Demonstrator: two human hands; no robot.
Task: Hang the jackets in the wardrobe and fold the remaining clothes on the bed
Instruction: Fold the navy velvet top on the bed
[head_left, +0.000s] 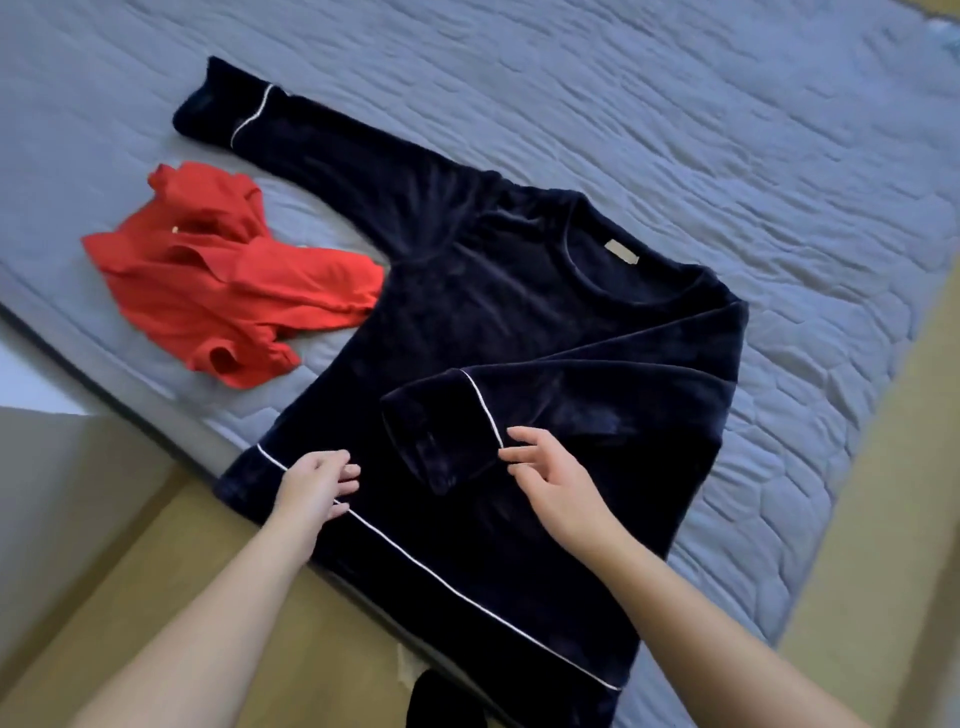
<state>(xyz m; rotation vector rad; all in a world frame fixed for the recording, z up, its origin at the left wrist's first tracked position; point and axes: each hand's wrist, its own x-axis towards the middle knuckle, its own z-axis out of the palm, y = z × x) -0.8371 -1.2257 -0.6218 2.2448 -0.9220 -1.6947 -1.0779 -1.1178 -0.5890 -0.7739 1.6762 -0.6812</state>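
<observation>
Red garment (228, 283): crumpled heap at the left of the bed (727, 130), near the bed's left edge. Its right end touches, or slips just under, the navy top's side below the armpit; cannot tell which. Creased all over, no clear long axis.

Navy top (467, 322): laid flat, front up, across the middle of the bed. Long axis runs diagonally, hem at lower left, neck at upper right. Round neckline with a small pale label (622, 253) inside the back of the neck. Fabric dark navy, plush, faint sheen. Thin white piping runs parallel to the hem and rings each cuff. The hem end hangs a little over the near edge of the bed.

One sleeve (332, 156) stretches out straight toward the upper left, cuff pointing away from the body of the top. The other sleeve (571, 395) is folded across the chest, cuff pointing to the lower left and lying on the front panel.

Left hand (317, 486): over the hem piping, fingers loosely curled and spread, gripping nothing; whether it presses the cloth I cannot tell.

Right hand (550, 478): at the edge of the folded cuff, fingers extended and apart, fingertips at the cuff piping, not closed on it.

Bed cover grey-blue, quilted, wrinkled. Tan floor (883, 519) at right and lower left.
</observation>
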